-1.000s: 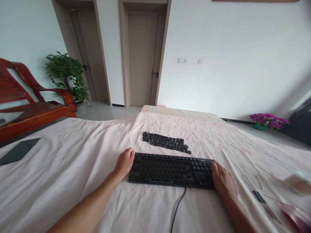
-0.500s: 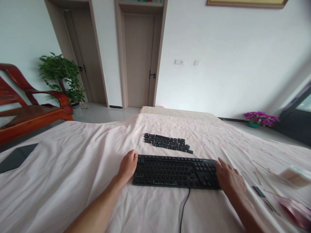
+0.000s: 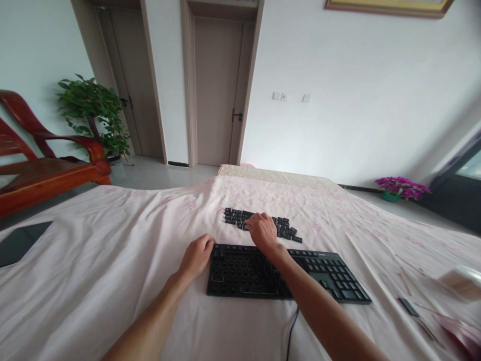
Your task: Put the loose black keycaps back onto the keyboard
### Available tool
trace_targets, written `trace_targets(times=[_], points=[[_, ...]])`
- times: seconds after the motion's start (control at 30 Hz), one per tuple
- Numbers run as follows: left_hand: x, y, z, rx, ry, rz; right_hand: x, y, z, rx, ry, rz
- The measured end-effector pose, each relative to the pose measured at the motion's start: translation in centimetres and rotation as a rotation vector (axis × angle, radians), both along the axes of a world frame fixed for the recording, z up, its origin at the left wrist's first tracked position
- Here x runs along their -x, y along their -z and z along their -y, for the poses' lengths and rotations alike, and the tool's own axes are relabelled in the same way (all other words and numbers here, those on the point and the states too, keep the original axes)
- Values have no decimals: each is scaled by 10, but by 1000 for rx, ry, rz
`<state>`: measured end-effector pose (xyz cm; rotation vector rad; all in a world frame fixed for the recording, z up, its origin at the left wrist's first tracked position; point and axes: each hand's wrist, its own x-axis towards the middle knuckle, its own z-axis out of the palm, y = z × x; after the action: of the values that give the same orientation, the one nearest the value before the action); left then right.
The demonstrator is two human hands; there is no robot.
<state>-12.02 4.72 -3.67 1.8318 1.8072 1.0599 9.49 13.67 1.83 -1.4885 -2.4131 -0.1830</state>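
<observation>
A black keyboard [image 3: 244, 273] at centre frame is steadied on the pink-clothed worktop [image 3: 112, 250] by the left hand [image 3: 197, 255], laid loosely curled against its edge, while loose keycaps [image 3: 287, 230] just above are touched by the right hand [image 3: 263, 230], whose grip cannot be told.

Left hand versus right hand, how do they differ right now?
The left hand rests against the left end of the keyboard; the right hand lies farther off, on the row of loose keycaps. The left arm lies beside the keyboard; the right arm crosses over it. Both are bare.
</observation>
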Motion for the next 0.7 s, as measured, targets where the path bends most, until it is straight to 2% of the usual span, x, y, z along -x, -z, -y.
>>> trace_targets(times=[0.13, 0.3, 0.57, 0.7], points=[[6, 3, -4, 17, 24, 18, 18, 4, -15, -7, 7, 125], [5, 3, -6, 1, 2, -1, 27, 11, -20, 1, -36, 177], [6, 1, -5, -5, 14, 3, 32, 7, -16, 54, -67, 85], [6, 1, -4, 3, 10, -10, 32, 4, -10, 200, -80, 30]])
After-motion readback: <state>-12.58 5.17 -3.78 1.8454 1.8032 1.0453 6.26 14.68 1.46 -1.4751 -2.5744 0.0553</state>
